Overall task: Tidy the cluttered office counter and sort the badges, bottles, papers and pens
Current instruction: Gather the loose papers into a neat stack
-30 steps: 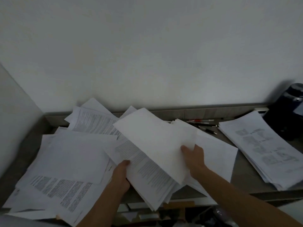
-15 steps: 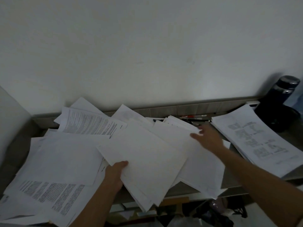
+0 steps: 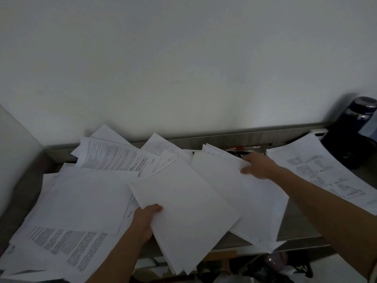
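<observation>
Loose white papers cover the grey counter. My left hand grips the left edge of a thick stack of blank sheets that juts over the counter's front edge. My right hand reaches across and pinches the far right corner of another pile of sheets lying beside that stack. Printed pages lie at the back left. Pens, one with a red band, lie along the back wall just beyond my right hand. A dark blue bottle stands at the far right.
A neat pile of printed papers sits at the right, between my right arm and the bottle. More printed sheets spread over the front left. A wall closes off the left end of the counter. Dark clutter lies below the front edge.
My right hand let go of the stack in my left hand, moved right and back, and now pinches the corner of the neighbouring pile. The left hand keeps its grip.
</observation>
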Motion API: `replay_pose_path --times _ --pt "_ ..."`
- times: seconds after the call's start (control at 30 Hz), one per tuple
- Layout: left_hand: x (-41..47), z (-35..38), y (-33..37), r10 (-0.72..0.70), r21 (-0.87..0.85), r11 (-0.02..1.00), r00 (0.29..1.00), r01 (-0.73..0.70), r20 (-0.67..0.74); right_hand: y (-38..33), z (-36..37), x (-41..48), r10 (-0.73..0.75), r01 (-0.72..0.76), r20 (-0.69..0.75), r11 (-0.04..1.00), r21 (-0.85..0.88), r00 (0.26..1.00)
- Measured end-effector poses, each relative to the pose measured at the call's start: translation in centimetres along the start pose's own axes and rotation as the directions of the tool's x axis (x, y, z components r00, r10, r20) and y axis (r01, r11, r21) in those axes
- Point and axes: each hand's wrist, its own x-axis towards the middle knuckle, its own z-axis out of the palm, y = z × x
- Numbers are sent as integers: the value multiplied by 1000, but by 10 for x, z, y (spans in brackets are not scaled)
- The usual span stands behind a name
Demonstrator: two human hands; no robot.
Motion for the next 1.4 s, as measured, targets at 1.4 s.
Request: replay_pose_path --times 1.4 --pt "-90 14 157 608 -79 725 582 -684 540 -103 -49 -44 -411 245 -123 260 934 903"
